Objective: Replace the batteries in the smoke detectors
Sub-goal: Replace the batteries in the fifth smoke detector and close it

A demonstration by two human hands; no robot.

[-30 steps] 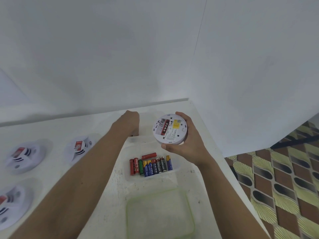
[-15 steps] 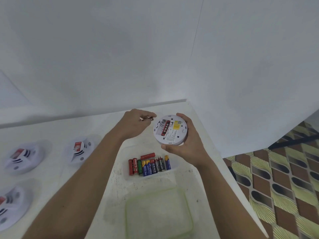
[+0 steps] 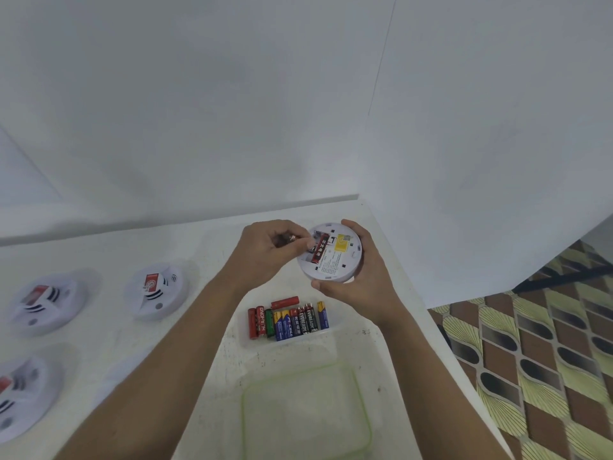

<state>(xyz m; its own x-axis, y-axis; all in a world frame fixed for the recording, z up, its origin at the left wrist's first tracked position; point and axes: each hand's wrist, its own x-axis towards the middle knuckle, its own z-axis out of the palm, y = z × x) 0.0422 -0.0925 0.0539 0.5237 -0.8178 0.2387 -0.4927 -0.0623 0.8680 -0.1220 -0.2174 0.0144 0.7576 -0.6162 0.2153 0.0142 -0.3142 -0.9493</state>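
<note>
grip: right hand clasps the smoke detector by its rim, back up, beyond the battery tray | left hand pinches a small battery against the detector's open bay beside a seated red battery | other detectors lie left of tray | green-rimmed container just nearer than tray
</note>
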